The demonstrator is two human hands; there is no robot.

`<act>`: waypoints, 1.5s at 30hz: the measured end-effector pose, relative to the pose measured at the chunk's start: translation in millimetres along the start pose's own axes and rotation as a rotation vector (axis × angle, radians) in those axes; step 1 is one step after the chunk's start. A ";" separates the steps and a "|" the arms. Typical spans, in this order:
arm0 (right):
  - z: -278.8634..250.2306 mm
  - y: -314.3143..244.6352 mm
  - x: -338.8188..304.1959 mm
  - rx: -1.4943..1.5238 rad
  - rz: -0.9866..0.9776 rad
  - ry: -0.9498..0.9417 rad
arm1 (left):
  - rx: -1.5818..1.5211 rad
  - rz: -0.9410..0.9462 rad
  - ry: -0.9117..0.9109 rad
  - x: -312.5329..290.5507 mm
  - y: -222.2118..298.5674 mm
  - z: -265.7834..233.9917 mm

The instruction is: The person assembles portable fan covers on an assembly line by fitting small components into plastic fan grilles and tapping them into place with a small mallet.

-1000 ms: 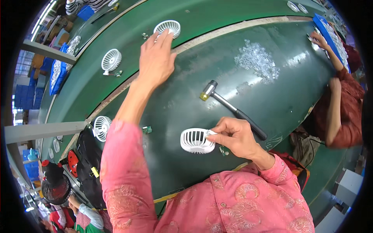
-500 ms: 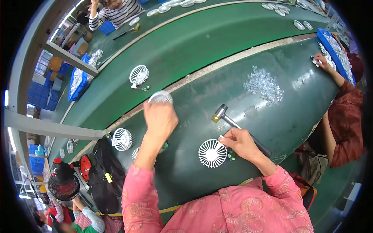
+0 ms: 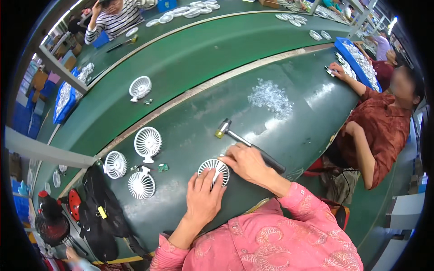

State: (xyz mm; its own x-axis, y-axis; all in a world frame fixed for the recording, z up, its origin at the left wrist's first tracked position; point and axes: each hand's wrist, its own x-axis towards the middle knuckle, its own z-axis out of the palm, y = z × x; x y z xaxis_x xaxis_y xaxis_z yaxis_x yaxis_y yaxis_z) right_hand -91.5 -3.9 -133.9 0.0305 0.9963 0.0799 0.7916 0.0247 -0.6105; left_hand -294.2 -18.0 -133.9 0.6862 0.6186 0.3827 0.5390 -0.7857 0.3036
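A round white fan grille (image 3: 220, 163) lies on the green bench in front of me. My left hand (image 3: 204, 195) rests over its near side, fingers bent across the ribs. At the grille's far right edge my right hand (image 3: 247, 163) has thumb and fingertips closed on its small white neck, which they mostly hide. Just beyond this hand lies a mallet with a steel head and a yellow face (image 3: 221, 128), its dark handle pointing to the lower right. Left of my hands sit more fan grilles (image 3: 148, 142) and a small green circuit board (image 3: 163, 167).
A heap of clear small parts (image 3: 271, 98) lies farther back. One fan grille (image 3: 140, 88) is on the green belt. A black bag (image 3: 97, 212) and a dark desk fan (image 3: 51, 223) are at left. A co-worker in a rust-red shirt (image 3: 384, 131) sits at right, near a blue bin (image 3: 357, 63).
My left hand has come back from a fan grille at the belt side to the one by my right hand. That other grille now stands among those at left. The view has shifted right.
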 end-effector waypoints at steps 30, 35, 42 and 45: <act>-19.8 16.7 -53.0 0.064 -0.074 0.007 | 0.013 -0.074 0.162 -7.5 2.0 10.2; -71.6 29.7 2.1 0.309 0.219 0.283 | -0.086 -0.091 0.073 -5.4 -6.3 -2.5; -83.0 82.3 48.6 0.051 0.233 0.548 | -0.062 -0.161 0.179 -4.3 -2.6 -7.8; -77.5 112.4 39.1 -0.179 0.218 0.443 | -0.084 -0.216 0.172 -11.0 -1.6 -10.6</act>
State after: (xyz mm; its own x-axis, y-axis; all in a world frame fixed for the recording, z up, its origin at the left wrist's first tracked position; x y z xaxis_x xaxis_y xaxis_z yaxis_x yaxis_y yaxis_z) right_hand 45.9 31.5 -138.4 0.4306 0.8455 0.3156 0.8287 -0.2319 -0.5093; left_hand -307.8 -23.5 -129.3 0.4633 0.7684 0.4414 0.6163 -0.6373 0.4626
